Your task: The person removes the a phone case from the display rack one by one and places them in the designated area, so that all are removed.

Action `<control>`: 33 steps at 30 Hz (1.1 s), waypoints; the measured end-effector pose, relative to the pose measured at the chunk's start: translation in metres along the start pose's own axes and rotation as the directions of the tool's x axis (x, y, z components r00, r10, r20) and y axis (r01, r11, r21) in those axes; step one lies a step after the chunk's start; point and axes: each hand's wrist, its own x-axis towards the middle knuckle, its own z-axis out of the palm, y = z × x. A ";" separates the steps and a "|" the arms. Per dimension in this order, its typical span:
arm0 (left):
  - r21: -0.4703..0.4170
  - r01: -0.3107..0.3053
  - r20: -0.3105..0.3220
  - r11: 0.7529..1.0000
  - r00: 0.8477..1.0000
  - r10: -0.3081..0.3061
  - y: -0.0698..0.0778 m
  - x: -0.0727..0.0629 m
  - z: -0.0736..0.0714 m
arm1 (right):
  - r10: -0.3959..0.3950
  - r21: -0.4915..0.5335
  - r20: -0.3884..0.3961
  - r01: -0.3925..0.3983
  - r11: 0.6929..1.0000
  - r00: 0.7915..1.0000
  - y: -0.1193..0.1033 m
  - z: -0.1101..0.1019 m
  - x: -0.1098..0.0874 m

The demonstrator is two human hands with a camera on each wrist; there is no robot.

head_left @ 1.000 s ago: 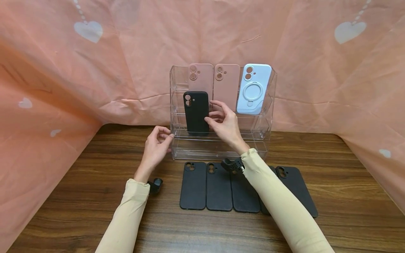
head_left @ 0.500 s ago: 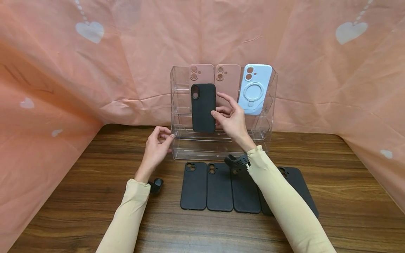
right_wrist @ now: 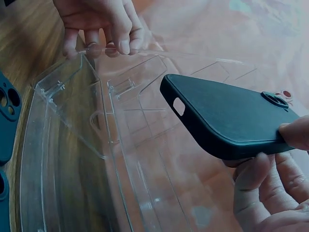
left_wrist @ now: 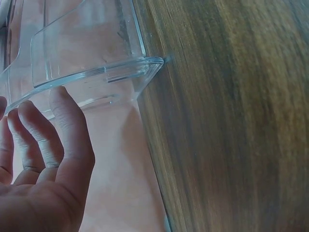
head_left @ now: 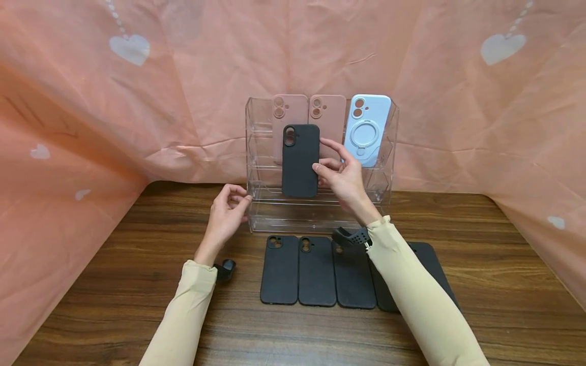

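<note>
My right hand (head_left: 343,178) holds a black phone case (head_left: 300,161) upright by its right edge, thumb in front and fingers behind. In the head view the case overlaps the lower part of a clear acrylic display rack (head_left: 293,223). The right wrist view shows the case (right_wrist: 227,113) apart from the rack's front ledges, its bottom port cutout turned to the camera. My left hand (head_left: 226,211), fingers bent, grips the rack's left side wall; its fingertips (left_wrist: 60,94) lie along the clear edge. Two pink cases (head_left: 327,109) and a light blue ring case (head_left: 364,133) stand on the top tier.
Several black phone cases (head_left: 279,272) lie in a row on the wooden table (head_left: 229,330) before the rack, some partly under the right forearm. A pink cloth (head_left: 206,66) with white hearts hangs behind and at both sides.
My right hand has lifted the black case off the lower tier area, shifted it to the right and brought it nearer. The left hand stays at the rack's side.
</note>
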 end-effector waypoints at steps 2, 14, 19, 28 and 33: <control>0.000 0.002 0.000 1.000 1.000 -0.002 -0.001 0.001 0.000 | 0.004 0.008 0.002 -0.004 1.000 1.000 -0.001 -0.002 -0.002; 0.007 0.007 -0.010 1.000 1.000 -0.007 -0.004 0.003 -0.001 | 0.027 0.018 0.041 -0.027 0.999 0.999 -0.006 -0.017 -0.020; 0.006 0.001 -0.009 1.000 1.000 -0.001 -0.004 0.003 -0.002 | 0.050 0.001 0.067 -0.050 0.999 0.996 -0.010 -0.024 -0.030; -0.004 0.013 -0.001 1.000 1.000 -0.013 -0.004 0.004 -0.003 | 0.075 -0.004 0.089 -0.075 0.997 0.993 -0.013 -0.039 -0.047; -0.007 0.004 -0.004 1.000 1.000 -0.004 -0.004 0.004 -0.002 | 0.075 0.007 0.087 -0.076 0.997 0.993 -0.011 -0.048 -0.056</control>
